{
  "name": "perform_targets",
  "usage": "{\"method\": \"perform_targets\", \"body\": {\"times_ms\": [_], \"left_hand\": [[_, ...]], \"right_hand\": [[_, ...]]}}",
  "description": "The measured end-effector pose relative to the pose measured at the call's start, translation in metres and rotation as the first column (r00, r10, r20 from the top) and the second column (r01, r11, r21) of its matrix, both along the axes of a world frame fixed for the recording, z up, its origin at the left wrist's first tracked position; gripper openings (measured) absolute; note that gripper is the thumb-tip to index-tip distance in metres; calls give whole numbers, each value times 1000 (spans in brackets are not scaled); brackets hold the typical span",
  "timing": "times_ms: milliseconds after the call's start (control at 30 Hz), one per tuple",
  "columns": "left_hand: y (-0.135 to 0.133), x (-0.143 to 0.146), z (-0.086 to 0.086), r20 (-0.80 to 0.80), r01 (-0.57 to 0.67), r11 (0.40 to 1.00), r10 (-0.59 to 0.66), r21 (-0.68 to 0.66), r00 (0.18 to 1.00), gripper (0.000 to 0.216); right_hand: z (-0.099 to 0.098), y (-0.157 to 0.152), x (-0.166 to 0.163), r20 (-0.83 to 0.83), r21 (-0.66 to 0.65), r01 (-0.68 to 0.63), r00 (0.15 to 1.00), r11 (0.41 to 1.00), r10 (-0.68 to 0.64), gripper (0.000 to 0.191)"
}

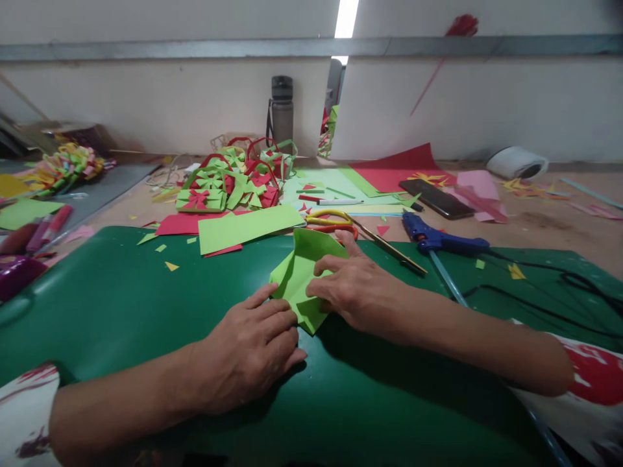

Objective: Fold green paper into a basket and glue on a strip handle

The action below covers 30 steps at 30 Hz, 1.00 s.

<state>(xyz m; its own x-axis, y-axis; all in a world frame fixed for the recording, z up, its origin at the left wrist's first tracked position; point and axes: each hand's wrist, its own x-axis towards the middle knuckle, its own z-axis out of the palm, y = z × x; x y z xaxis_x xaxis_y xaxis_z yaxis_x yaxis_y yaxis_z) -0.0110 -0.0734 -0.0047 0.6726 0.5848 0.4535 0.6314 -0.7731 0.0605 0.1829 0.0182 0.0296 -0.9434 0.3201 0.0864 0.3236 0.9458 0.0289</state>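
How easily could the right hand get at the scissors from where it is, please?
Probably easily: the right hand rests on the folded green paper, and the scissors lie just beyond its fingers, nothing between.
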Motion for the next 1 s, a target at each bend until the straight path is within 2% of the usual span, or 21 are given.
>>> {"method": "perform_targets", "body": {"times_ms": [133,300,500,567,633,767,933,1000], "left_hand": [[-3,-1,-2,8,10,1000,-10,3,1000,27],[-8,2,2,-21,-26,999,25,-43,999,42],[-8,6,6,-108,-66,970,41,-235,993,44],[-8,6,6,-124,-76,964,46,-256,991,44],[-8,7,5,-136,-83,963,49,-256,990,44],[-7,8,5,-139,-85,967,53,-239,989,43],[-7,9,4,-148,-85,968,51,-236,988,38],[-7,9,3,-155,-94,967,57,-237,986,36]], "right_hand": [[6,3,-6,67,-15,-28,997,999,29,11],[10,4,-11,127,-18,-47,991,999,49,20],[8,1,-7,119,14,-20,993,1000,18,20],[9,0,-3,61,49,1,998,999,-4,17],[11,-1,5,-65,87,18,998,996,-13,12],[13,-8,27,-363,126,22,932,992,26,12],[-8,-25,45,-312,133,-106,939,985,143,17],[-20,-27,45,-313,107,-72,944,992,102,19]]}}
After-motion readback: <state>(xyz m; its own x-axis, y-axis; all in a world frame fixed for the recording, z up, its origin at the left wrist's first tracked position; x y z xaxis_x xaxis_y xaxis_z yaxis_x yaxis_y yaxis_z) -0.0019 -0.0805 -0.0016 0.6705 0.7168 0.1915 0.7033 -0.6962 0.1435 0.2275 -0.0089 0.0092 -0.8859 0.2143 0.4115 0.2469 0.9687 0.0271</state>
